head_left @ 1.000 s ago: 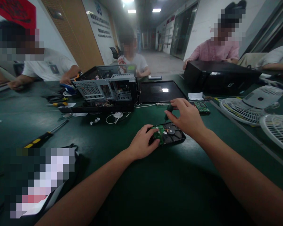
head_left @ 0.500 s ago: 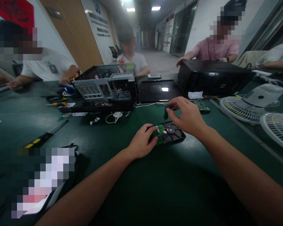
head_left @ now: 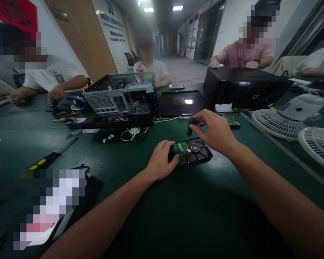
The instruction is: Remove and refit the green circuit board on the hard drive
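1. Left hand [head_left: 162,160] straddles one end of a hard drive [head_left: 201,154], thumb and fingers grasping its near and far edges, presumably bracing it against twisting on the green tabletop [head_left: 118,154].
2. Hard drive lies just right of that hand, circuit board [head_left: 181,151] uppermost, leaving this face open to the tool.
3. Right hand [head_left: 214,131] pinches a green-handled screwdriver [head_left: 190,126] near upright, likely so the shaft meets the drive squarely. Tip is at the far edge; contact too small to confirm.
4. Well left of left hand: yellow-and-black screwdriver [head_left: 47,159], lying loose, handle end nearer the wearer.
5. Beyond left hand: white cable [head_left: 135,132], then opened computer case [head_left: 105,104], metal frame exposed.
6. Just past right hand: another green board [head_left: 232,121], set aside from the drive.
7. Farther beyond right hand: black computer tower [head_left: 248,86], co-worker's hands [head_left: 214,64] resting on top, perhaps steadying it.
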Motion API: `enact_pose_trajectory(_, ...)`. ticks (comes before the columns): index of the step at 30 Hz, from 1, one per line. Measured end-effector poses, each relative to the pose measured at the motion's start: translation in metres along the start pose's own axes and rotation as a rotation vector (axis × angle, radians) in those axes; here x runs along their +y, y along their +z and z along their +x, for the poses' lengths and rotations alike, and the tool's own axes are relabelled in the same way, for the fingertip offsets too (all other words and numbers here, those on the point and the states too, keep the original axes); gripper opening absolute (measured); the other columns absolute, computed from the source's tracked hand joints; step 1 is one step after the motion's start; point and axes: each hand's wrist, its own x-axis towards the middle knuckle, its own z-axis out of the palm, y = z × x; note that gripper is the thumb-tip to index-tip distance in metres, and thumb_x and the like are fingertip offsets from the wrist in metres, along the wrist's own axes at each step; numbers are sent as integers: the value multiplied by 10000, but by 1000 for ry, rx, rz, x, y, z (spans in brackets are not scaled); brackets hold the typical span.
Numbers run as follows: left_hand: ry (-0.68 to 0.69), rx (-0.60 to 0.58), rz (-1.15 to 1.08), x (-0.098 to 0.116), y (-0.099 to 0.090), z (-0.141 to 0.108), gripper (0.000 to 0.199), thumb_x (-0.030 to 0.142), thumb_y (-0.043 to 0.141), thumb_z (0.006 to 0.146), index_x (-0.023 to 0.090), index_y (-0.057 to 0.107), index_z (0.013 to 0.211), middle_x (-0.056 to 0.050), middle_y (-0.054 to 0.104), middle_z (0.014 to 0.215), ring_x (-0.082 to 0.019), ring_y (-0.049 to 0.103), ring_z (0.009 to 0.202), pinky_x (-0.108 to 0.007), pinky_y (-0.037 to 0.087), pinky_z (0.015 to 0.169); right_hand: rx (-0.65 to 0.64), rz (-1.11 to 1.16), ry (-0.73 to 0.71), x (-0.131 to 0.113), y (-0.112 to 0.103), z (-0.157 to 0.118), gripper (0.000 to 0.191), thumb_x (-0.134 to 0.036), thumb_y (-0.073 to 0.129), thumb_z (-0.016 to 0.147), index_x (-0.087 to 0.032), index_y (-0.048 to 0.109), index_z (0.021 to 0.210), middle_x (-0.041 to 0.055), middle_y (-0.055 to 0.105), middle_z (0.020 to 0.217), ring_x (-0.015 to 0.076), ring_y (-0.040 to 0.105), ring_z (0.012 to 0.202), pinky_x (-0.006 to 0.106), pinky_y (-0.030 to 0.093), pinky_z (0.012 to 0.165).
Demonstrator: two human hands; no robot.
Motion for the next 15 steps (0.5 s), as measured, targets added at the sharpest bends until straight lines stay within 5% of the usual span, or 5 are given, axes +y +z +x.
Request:
enact_pose_trajectory(9,-110,104,-36,-9,3,4,224,192,593,951,210,621,1172,-84,647,1179,-261,617,1131,-454,518,1014,13,-25,-37,0,2,-1,220,-277,617,942,-200,630,1147,135,742,1185,252,725,870,427,558,821)
enact_pose_trajectory(15,-134,90,-1,-5,0,4,87,192,607,958,221,651,1027,-65,675,1080,-253,622,1063,-423,522,945,22,-31,-40,1,3,-1,187,-297,625,952,-204,636,1114,108,751,1086,236,722,821,404,551,776)
